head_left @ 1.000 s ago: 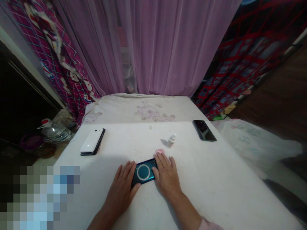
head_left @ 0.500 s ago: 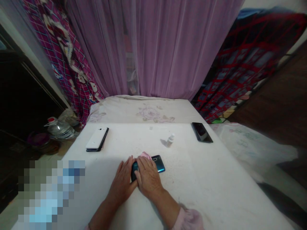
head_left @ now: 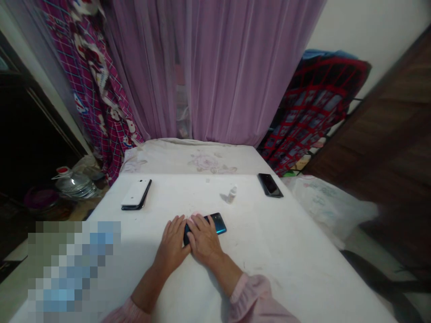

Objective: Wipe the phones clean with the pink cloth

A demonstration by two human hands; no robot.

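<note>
Glossy blue phone with rounded corners (head_left: 220, 223) in the head view, flat on the white cloth-covered table (head_left: 289, 251), near the middle, partly hidden beneath both hands. Over its left end, left hand (head_left: 172, 244): fingers straight and close together; cannot tell from this angle whether clasping that end or merely pressing on it. Across its middle, right hand (head_left: 204, 242): fingers laid forward, slightly spread, with a scrap of soft pink cloth (head_left: 194, 217) in sight by the fingertips; cannot tell whether gripping it or only bearing down.

Among containers, a small white plastic bottle (head_left: 232, 194), upright beyond the phone, contents impossible to see; beyond the table's left edge, a large clear plastic jug with a red cap (head_left: 76, 185), clear liquid inside; beside it, a dark container with a purple lid (head_left: 42, 197), contents too dim to tell.

On the flat white phone (head_left: 135, 193) toward the left, a mark too small to read.

By count: two hands, one blue phone, one pink cloth, one small bottle, one jug; at left, one white phone atop at least one dark phone (head_left: 147, 192); at right, well apart, one glossy black phone (head_left: 268, 184), cannot tell whether resting on another
</note>
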